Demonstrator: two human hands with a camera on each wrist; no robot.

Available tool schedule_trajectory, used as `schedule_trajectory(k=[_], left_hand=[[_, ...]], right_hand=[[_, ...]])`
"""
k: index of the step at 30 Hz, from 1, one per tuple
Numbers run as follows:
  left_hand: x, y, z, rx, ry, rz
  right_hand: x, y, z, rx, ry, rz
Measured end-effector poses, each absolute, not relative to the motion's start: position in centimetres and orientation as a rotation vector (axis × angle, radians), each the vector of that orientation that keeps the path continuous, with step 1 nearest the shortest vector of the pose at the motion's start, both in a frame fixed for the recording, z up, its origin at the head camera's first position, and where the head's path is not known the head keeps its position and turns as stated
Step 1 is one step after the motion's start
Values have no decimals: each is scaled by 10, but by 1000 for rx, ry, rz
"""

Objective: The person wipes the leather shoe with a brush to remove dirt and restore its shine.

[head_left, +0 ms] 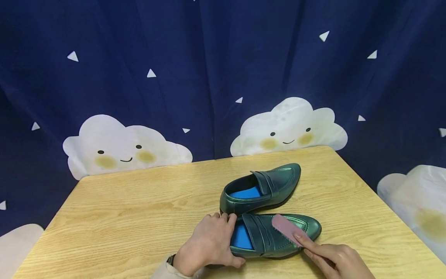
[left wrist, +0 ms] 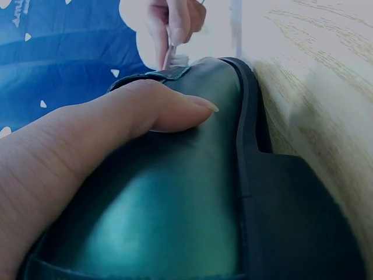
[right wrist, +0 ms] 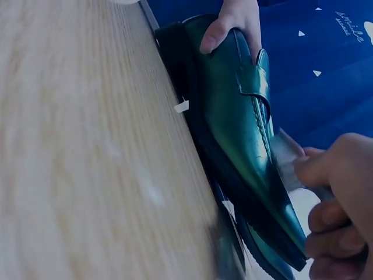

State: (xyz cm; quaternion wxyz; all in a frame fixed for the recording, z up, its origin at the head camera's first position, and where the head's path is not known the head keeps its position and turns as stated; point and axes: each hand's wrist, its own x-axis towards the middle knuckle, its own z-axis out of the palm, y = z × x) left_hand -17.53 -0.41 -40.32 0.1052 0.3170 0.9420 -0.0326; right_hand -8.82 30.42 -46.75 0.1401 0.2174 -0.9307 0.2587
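A dark green loafer (head_left: 278,243) with a blue insole lies on the table, toe pointing right. My left hand (head_left: 210,238) grips its heel end, fingers over the far rim and thumb along the near side. The thumb (left wrist: 175,114) presses the leather in the left wrist view. My right hand (head_left: 336,257) holds a small brush (head_left: 287,228) with a flat pink back against the top of the toe. Pale bristles (right wrist: 284,154) meet the shoe in the right wrist view. The matching loafer (head_left: 278,186) lies just behind, also toe right.
Both shoes are on a light wooden table (head_left: 132,217). Behind it hangs a dark blue curtain (head_left: 174,46) printed with white clouds and triangles. The table's right edge runs beyond the toes of the shoes.
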Motion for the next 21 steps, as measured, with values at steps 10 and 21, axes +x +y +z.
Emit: schedule_trajectory(k=[10,21], left_hand=[[-176,-4,-403,937,2775,-100],[-176,-5,-404,938,2775,-87]], right_hand=[[-84,307,-460,128,-2647,329],[-85,304,-461,267,-2764,496]])
